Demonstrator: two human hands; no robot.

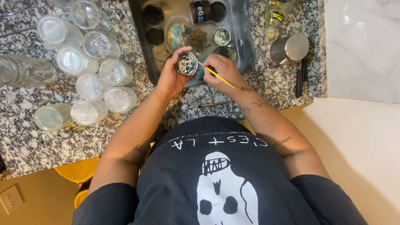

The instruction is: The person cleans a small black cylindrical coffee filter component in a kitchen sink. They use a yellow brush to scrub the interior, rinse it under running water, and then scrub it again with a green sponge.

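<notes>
My left hand (171, 77) holds a small round metal tin (186, 64) with its open side up, over the front edge of a dark tray (246, 46). My right hand (223, 71) grips a thin yellow stick (216, 73), perhaps a brush, whose tip reaches into the tin. Both hands are close together above the granite counter (33, 141). The tin's contents are too small to make out.
Several clear lidded jars (96, 68) lie clustered on the counter at left. The tray holds small dark pots, a round dish (180, 33) and a dark jar. A steel cup (289, 48), a bottle (277, 16), black pens (301, 75) and a loose brush (216, 104) sit nearby.
</notes>
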